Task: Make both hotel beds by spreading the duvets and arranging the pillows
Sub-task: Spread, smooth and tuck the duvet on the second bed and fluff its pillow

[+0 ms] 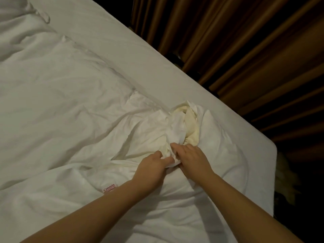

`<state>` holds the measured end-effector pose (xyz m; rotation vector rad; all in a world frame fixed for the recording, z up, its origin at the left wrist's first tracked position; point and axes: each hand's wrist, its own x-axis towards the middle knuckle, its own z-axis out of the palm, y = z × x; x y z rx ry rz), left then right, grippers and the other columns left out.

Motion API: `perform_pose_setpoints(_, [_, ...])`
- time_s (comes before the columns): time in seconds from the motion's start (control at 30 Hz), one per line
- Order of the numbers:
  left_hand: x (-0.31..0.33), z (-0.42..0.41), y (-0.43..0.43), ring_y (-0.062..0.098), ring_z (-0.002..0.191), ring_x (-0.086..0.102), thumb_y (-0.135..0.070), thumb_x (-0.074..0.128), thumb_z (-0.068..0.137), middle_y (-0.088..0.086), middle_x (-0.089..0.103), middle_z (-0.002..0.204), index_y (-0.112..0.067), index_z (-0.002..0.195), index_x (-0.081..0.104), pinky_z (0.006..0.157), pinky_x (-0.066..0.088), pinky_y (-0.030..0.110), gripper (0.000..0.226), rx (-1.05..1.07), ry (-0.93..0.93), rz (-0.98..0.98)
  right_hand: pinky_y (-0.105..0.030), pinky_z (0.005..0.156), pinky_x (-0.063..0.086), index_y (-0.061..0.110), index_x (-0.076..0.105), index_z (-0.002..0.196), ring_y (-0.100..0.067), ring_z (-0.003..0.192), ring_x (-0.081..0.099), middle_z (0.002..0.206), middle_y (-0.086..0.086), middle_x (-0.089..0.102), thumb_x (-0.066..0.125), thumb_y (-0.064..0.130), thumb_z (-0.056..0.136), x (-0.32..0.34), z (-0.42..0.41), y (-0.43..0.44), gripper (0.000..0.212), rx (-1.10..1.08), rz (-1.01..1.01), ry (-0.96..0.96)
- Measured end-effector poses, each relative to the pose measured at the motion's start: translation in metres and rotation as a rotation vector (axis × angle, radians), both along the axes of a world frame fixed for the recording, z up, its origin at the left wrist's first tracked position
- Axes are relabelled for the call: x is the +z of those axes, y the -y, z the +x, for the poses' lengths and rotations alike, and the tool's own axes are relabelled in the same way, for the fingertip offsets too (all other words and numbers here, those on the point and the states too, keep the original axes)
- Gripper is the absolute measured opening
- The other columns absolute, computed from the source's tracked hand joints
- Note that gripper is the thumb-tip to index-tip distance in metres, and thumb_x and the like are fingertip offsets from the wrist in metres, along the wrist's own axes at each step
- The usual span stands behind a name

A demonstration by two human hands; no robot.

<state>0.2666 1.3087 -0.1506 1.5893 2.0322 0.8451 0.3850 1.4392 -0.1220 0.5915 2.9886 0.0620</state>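
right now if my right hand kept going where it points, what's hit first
The bunched duvet cover, touching the fingers of the right hand; the cream filling likely lies off that line.

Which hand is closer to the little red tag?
The left hand: the red tag lies on the white duvet just beside its forearm, while the right hand is farther over, on the other side.

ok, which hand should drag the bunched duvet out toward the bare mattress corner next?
Right, probably. The right hand grips the duvet on the side nearer the mattress corner; the left hand, pinching the same bunch, would have to cross over.
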Motion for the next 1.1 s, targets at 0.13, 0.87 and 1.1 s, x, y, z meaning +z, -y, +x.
perform_pose_setpoints(0.13, [0.007, 0.016, 0.011, 0.018, 0.044, 0.049, -0.041, 0.045, 0.082, 0.003, 0.049, 0.061, -0.031, 0.092, 0.073, 0.041, 0.036, 0.021, 0.031, -0.083, -0.058, 0.034, -0.034, 0.075, 0.037, 0.032, 0.027, 0.148, -0.021, 0.086, 0.058, 0.092, -0.001, 0.060, 0.057, 0.026, 0.089, 0.020, -0.005, 0.012, 0.066, -0.056, 0.035, 0.248])
perform_pose_setpoints(0.87, [0.032, -0.008, -0.015, 0.021, 0.115, 0.044, -0.046, 0.041, 0.094, 0.000, 0.042, 0.136, -0.021, 0.118, 0.061, 0.091, 0.038, 0.035, 0.040, 0.037, -0.093, -0.081, -0.034, 0.085, 0.049, 0.024, 0.066, 0.078, -0.014, 0.070, 0.057, 0.065, 0.007, 0.065, 0.074, 0.028, 0.068, 0.080, -0.003, 0.011, 0.013, 0.271, 0.204, 0.414])
perform_pose_setpoints(1.1, [0.009, -0.029, -0.050, 0.023, 0.111, 0.049, -0.064, 0.021, 0.093, 0.003, 0.050, 0.122, -0.021, 0.116, 0.062, 0.092, 0.036, 0.041, 0.064, 0.072, 0.039, -0.474, -0.028, 0.070, 0.047, 0.023, 0.059, 0.070, -0.012, 0.059, 0.048, 0.057, 0.007, 0.059, 0.050, 0.042, 0.079, 0.122, 0.002, -0.012, 0.023, 0.295, 0.294, 0.385])
